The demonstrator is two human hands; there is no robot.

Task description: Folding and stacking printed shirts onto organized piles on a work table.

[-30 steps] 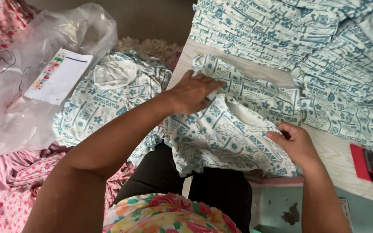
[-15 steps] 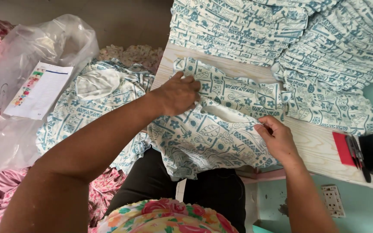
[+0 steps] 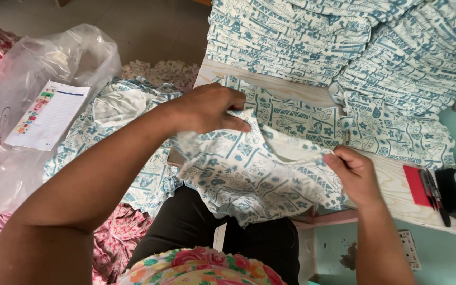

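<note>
Clear plastic bag (image 3: 43, 79) at far left holds a white rectangular sheet (image 3: 48, 115) with a coloured strip; the left hand (image 3: 207, 108) fingers pinch the blue-and-white printed cloth (image 3: 249, 174) over the wooden worktop (image 3: 397, 184), the right hand (image 3: 355, 177) fingers closed on its edge; a red flat case (image 3: 416, 186) lies rightward

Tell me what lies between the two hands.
In the head view, only the blue-and-white printed cloth spans between the left hand and the right hand; both pinch it, and it lies over the wooden board.
</note>
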